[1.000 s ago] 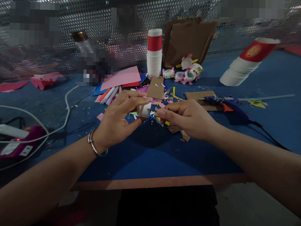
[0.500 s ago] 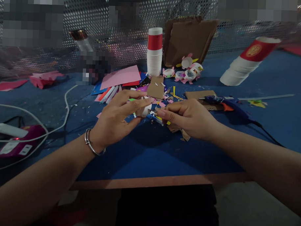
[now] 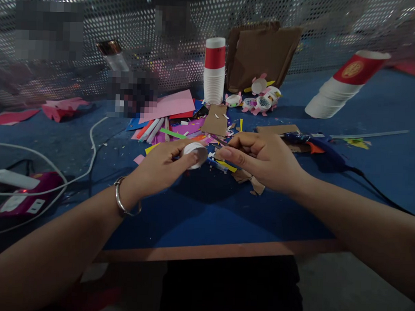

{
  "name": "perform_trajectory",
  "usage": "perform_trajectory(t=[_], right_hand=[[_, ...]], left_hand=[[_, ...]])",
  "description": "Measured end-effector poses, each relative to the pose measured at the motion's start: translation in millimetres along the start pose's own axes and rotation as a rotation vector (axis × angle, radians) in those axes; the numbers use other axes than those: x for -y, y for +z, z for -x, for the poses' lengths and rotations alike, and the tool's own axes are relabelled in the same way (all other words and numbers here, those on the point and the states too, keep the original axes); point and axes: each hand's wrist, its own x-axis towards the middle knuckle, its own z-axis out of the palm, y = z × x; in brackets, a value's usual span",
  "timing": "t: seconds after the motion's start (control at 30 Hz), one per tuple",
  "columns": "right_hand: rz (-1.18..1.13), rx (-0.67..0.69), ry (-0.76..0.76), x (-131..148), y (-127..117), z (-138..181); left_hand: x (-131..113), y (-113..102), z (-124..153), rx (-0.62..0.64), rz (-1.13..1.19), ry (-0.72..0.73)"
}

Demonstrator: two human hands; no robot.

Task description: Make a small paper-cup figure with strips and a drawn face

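Note:
My left hand (image 3: 162,165) is closed on a cut-down white paper cup (image 3: 200,151), a short round piece with its hollow side turned towards my right hand. The thumb presses at its rim. My right hand (image 3: 262,159) is closed around what looks like small scissors (image 3: 220,141); two thin dark points stick out towards the cup, apart from it. The handles are hidden in the fingers. Beneath and between the hands lie paper scraps (image 3: 227,165) in yellow, white and blue, with torn cardboard bits (image 3: 257,185) near the right hand.
Stacked paper cups (image 3: 214,78) stand behind; another stack (image 3: 346,85) leans at right. Small cup figures (image 3: 262,100) sit before a cardboard sheet (image 3: 261,57). A blue glue gun (image 3: 325,153) lies right, its cord trailing. Coloured paper (image 3: 168,104) and a purple power strip (image 3: 39,195) are left.
My left hand has turned and lowered, so the cup's hollow side now shows with the thumb at its rim. The dark points in my right hand have come into view.

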Motion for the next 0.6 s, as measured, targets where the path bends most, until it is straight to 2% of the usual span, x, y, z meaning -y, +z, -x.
perform_trajectory(t=[0.13,0.3,0.43,0.6], right_hand=[[0.001,-0.002,-0.044,-1.0,3.1,0.2],[0.066,0.077,-0.110,-6.2,5.3,-0.4],[0.109,0.110,-0.139,-9.3,8.0,0.0],[0.040,0.127,-0.158,-4.8,8.3,0.5]], left_hand=[[-18.8,7.6,2.9,0.133,0.005,-0.039],[-26.1,12.2,5.7,0.121,0.078,-0.100],[-28.0,10.4,5.9,0.226,0.173,-0.134],[-29.4,13.0,5.9,0.153,0.233,-0.055]])
